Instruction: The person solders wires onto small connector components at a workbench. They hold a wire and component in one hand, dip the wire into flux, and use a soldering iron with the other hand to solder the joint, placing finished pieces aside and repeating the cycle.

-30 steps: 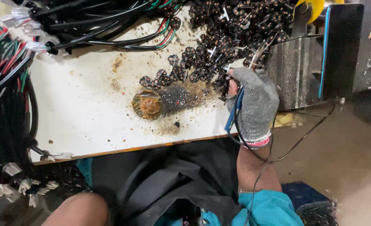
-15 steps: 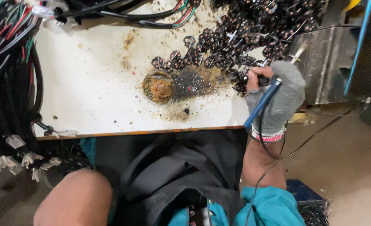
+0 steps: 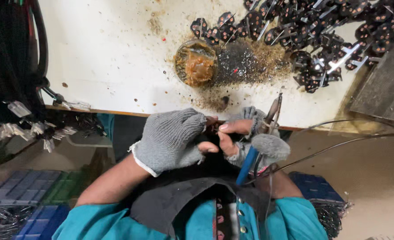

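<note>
Fingertips of your left hand (image 3: 172, 140) and right hand (image 3: 245, 138) pinch something tiny, hidden; right also grips the iron (image 3: 250, 160). Likely light, fragile: hold gently.

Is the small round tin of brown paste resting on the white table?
Yes: the tin sits on the white table, beyond both gloved hands.

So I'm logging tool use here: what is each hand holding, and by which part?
The right hand grips a soldering iron by its blue handle, tip pointing up. The left hand meets the right's fingertips; whatever small piece they pinch cannot be told.
</note>
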